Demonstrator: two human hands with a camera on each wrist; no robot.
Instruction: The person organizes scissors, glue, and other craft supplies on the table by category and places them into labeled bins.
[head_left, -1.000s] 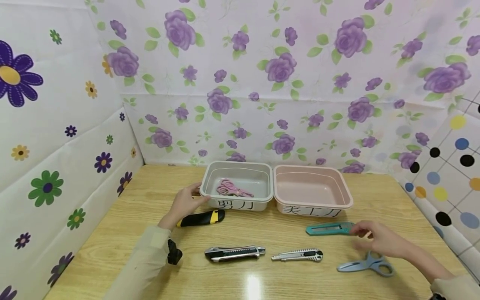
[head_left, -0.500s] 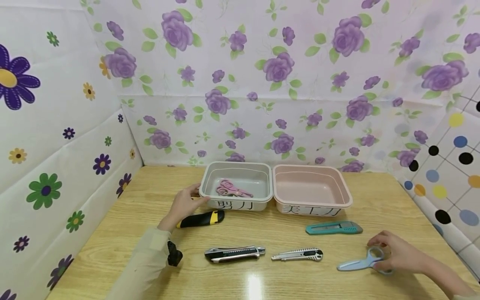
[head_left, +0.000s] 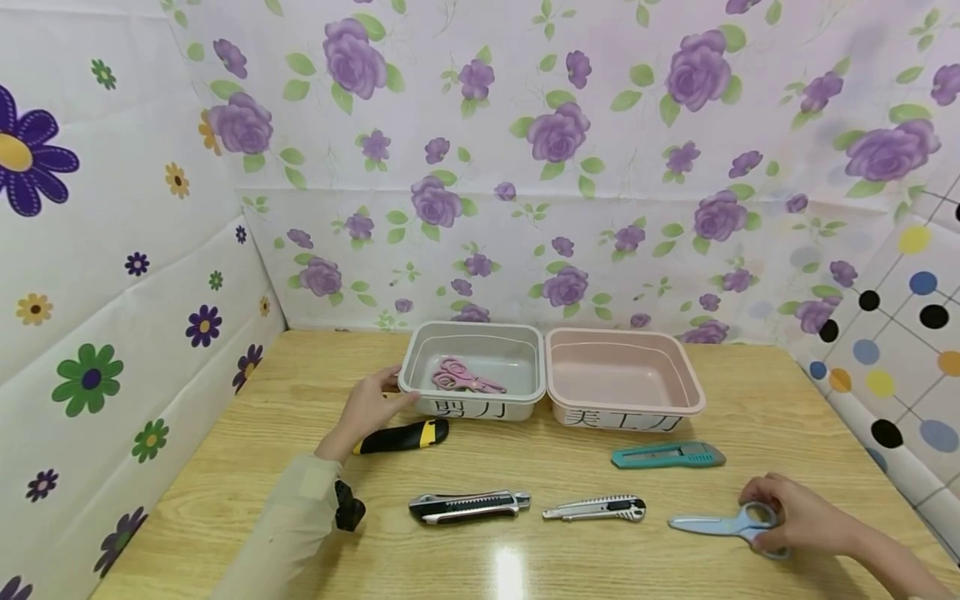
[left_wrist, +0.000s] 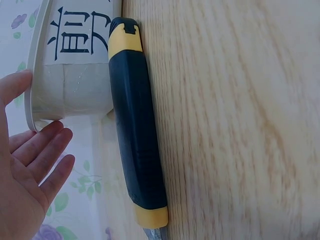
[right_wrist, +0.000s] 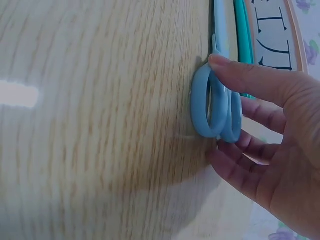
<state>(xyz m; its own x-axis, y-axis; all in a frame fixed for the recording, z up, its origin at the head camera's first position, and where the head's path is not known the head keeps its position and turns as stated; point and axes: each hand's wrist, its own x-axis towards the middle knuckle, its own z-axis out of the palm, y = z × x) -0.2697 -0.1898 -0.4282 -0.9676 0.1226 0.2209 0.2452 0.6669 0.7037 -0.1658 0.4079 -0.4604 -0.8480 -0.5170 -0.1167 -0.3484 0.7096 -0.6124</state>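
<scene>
Moved since one second earlier: right hand (head_left: 806,518), from the teal cutter (head_left: 667,455) to the blue scissors (head_left: 738,525) at the table's (head_left: 585,567) right, pinching their handles (evidently the item in work). Left hand (head_left: 367,412) grips the gray bin (head_left: 480,399), marked 剪刀; the pink bin (head_left: 622,375) reads 美工刀.

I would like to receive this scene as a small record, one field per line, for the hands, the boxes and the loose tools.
Left hand: touches the rim of the grey box
Right hand: holds the blue scissors by the handles
Grey box: contains pink scissors
Pink box: beside the grey box, on its right
Cutters on table: teal cutter, silver cutter, black-and-silver cutter, black-and-yellow cutter
</scene>
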